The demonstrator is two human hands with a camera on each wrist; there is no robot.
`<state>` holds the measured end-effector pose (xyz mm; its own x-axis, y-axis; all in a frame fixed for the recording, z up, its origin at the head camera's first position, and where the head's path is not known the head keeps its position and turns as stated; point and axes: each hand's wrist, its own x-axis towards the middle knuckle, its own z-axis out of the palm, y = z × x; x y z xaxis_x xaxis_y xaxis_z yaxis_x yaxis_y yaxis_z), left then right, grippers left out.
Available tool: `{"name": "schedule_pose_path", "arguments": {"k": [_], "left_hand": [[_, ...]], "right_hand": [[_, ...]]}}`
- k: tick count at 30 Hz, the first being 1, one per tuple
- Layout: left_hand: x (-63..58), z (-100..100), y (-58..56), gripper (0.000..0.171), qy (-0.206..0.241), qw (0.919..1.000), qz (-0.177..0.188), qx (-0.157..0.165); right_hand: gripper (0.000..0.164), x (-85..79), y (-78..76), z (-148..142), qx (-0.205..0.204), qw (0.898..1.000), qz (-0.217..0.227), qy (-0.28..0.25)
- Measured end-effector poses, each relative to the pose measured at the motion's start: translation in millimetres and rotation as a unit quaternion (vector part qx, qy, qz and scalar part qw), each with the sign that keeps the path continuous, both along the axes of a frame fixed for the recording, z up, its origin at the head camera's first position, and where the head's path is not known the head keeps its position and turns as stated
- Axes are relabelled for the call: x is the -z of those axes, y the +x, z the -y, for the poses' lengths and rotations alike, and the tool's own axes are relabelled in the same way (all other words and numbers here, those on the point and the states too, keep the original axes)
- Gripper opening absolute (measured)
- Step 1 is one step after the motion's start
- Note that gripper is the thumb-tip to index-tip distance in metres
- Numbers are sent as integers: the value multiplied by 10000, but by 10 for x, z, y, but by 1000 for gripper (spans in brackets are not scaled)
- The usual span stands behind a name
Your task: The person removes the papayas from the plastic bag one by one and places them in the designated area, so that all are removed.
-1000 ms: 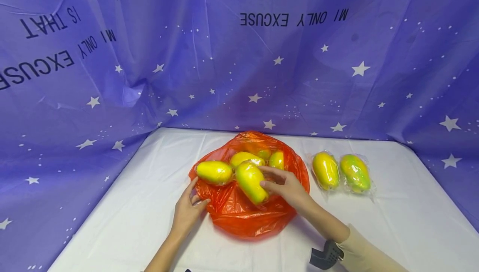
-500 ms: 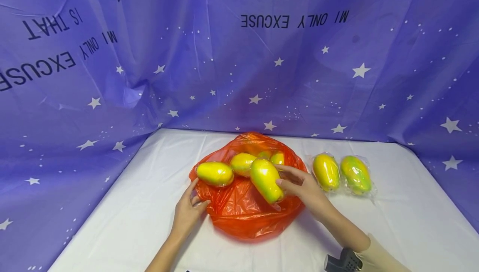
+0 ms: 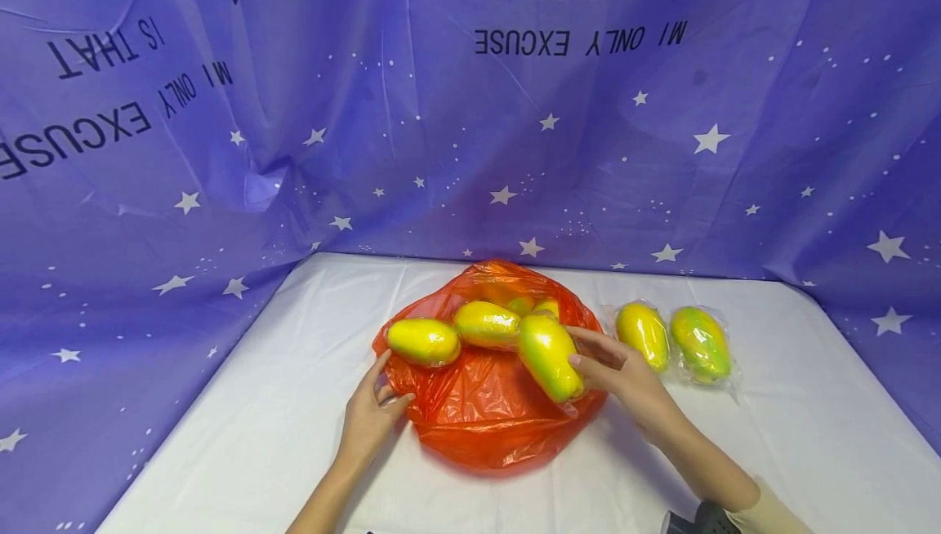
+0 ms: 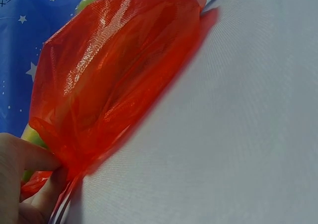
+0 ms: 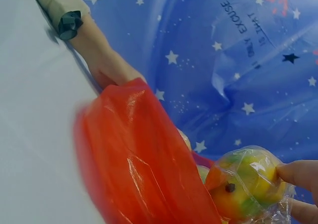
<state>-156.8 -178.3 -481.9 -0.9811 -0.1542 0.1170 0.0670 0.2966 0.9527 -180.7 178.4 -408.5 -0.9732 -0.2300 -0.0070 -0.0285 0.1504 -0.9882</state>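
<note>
A red plastic bag [image 3: 478, 403] lies open on the white tabletop, with several yellow-green mangoes in its mouth. One mango [image 3: 424, 343] rests at the left side and another mango [image 3: 487, 324] beside it, toward the middle. My right hand [image 3: 628, 375] grips a mango [image 3: 550, 357] over the bag's right part. In the right wrist view that mango [image 5: 248, 184] shows clear wrapping, with thumb and finger at its side. My left hand [image 3: 371, 420] is at the bag's left edge; its thumb and finger pinch the gathered red plastic [image 4: 74, 154] in the left wrist view.
To the right of the bag, two wrapped mangoes, a yellow mango [image 3: 643, 338] and a greener mango [image 3: 701, 344], lie side by side. A purple star-printed curtain [image 3: 441, 109] hangs behind and around the white table [image 3: 794, 420].
My right hand has carried its mango rightward across the bag, exposing more of the mango behind it. The left hand has stayed at the bag's edge.
</note>
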Motion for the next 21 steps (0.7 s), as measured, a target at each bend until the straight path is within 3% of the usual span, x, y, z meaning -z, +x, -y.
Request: {"name": "schedule_pose_path", "arguments": {"k": [21], "left_hand": [[-6,-6,3,77,-73,10000,8,3]], "right_hand": [[55,-24,215,-401,521,9984,213,81]]}}
